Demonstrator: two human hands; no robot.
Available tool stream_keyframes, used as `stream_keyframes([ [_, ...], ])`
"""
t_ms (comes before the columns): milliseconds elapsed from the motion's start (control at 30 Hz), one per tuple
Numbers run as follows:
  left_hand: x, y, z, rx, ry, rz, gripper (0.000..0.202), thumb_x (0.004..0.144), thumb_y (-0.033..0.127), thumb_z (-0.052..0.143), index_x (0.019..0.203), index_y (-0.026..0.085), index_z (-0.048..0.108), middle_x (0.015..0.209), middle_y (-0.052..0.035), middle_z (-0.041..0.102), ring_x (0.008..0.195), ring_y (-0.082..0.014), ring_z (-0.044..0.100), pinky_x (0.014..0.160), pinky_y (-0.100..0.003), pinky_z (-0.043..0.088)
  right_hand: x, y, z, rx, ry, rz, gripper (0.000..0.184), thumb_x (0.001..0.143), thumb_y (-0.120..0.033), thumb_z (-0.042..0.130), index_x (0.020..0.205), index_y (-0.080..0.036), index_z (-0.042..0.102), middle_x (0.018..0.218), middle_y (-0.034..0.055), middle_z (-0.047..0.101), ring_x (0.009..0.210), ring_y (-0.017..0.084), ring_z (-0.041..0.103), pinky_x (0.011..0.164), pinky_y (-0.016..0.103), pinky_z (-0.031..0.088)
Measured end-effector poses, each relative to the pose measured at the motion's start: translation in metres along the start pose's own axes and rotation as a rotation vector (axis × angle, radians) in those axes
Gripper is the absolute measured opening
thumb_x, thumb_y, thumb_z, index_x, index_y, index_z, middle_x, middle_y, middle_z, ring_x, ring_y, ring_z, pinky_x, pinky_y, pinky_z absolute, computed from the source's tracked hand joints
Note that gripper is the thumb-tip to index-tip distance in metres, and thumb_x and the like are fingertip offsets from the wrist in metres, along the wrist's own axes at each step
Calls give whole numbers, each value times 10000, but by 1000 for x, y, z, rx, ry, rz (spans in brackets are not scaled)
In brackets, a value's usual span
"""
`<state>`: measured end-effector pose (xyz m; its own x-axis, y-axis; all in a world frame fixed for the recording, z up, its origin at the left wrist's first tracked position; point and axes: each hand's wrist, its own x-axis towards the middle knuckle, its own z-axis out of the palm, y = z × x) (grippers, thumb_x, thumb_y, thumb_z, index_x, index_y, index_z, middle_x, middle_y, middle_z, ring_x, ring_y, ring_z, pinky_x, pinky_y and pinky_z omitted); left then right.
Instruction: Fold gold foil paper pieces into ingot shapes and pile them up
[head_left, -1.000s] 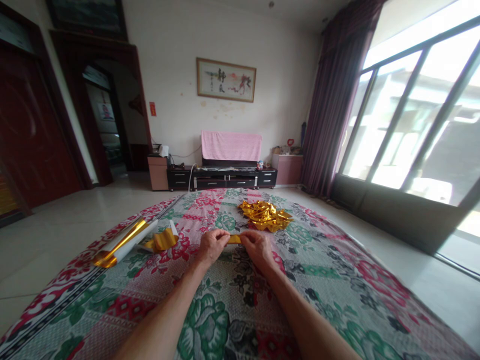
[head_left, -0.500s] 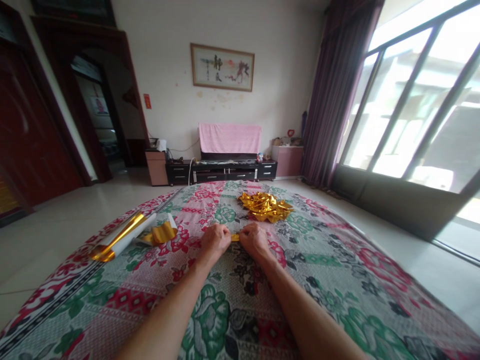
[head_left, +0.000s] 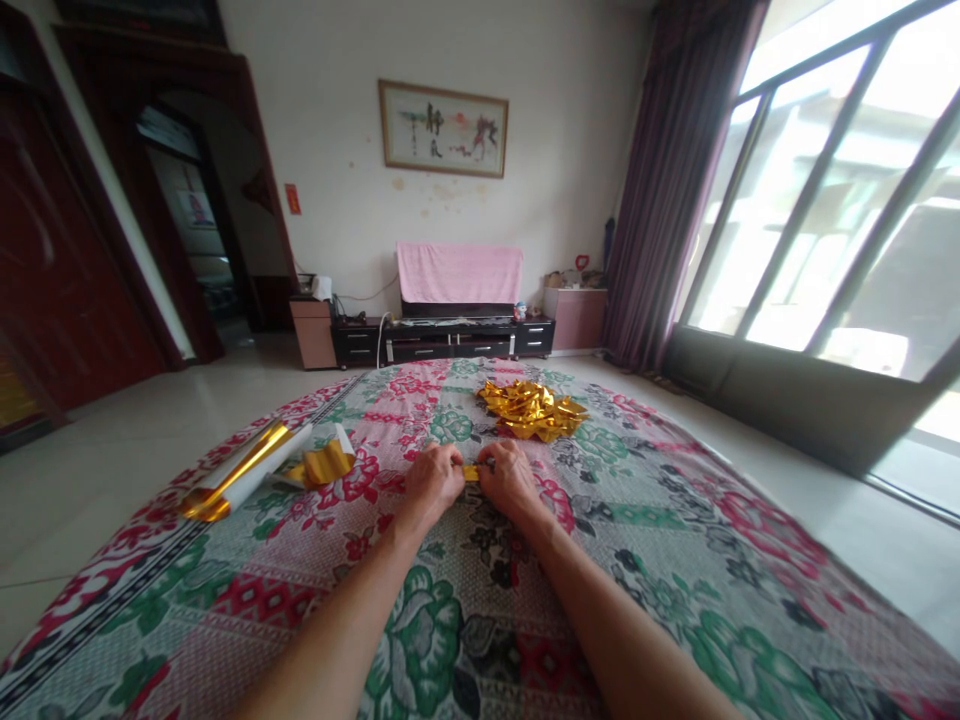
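Floral cloth [head_left: 450,640]: gold strip [head_left: 471,472] between both grips [head_left: 433,482] [head_left: 511,480]

I see only a sliver of strip [head_left: 471,472] between my left hand [head_left: 433,484] and right hand [head_left: 510,480], fingertips hidden, cloth [head_left: 675,560] cut off below

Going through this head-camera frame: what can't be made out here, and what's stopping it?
- Gold strip, head view: mostly covered by the left hand and right hand, so its length, shape and the grip on it are hidden.
- Gold foil pile, head view: too small and crumpled to count the pieces.
- Framed picture, head view: the writing is too small to read.
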<state>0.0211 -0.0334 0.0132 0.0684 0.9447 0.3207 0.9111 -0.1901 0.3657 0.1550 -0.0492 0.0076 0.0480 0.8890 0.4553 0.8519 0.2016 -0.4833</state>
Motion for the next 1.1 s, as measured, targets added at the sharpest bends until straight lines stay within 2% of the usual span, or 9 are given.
stream_keyframes([
  [100, -2, -2, 0, -1, 18, 59, 192, 760, 226, 479, 764, 214, 671, 819, -57, 585, 736, -162, 560, 661, -254, 409, -3, -2, -2, -18, -26, -53, 214, 773, -163, 456, 698, -166, 656, 817, 69, 577, 813, 157, 496, 767, 249, 352],
  [267, -5, -8, 0, -11, 71, 194, 160, 758, 253, 513, 774, 196, 663, 824, -61, 573, 849, -174, 531, 772, -268, 405, -6, -5, -1, -58, 0, -58, 179, 775, -196, 478, 710, -161, 641, 836, 71, 564, 827, 161, 485, 783, 255, 339],
  [467, -10, -8, -1, 11, 93, 196, 143, 757, 292, 531, 780, 203, 640, 835, -68, 556, 872, -198, 512, 804, -308, 392, -9, -7, 0, -116, -23, -28, 129, 754, -262, 518, 754, -181, 619, 884, 57, 544, 832, 172, 470, 739, 270, 325],
  [667, -9, -8, -4, 46, 46, 212, 167, 762, 329, 524, 809, 211, 633, 851, -68, 549, 861, -203, 510, 800, -322, 395, -13, -10, -8, -230, -62, -38, 184, 813, -321, 455, 854, -224, 606, 958, 53, 534, 876, 202, 453, 724, 312, 300],
  [833, -3, -19, -4, -24, -16, 241, 153, 742, 276, 538, 833, 229, 652, 871, -52, 557, 878, -182, 522, 810, -294, 405, -13, -6, -13, -253, -109, -65, 260, 868, -342, 356, 925, -258, 595, 995, 49, 525, 883, 207, 454, 716, 323, 303],
  [1100, 5, -34, -2, -148, -91, 316, 191, 721, 226, 545, 849, 242, 686, 907, -52, 568, 904, -172, 525, 851, -286, 417, -10, -2, -19, -235, -216, -67, 256, 867, -347, 362, 951, -302, 600, 1026, 34, 509, 922, 205, 452, 753, 335, 305],
])
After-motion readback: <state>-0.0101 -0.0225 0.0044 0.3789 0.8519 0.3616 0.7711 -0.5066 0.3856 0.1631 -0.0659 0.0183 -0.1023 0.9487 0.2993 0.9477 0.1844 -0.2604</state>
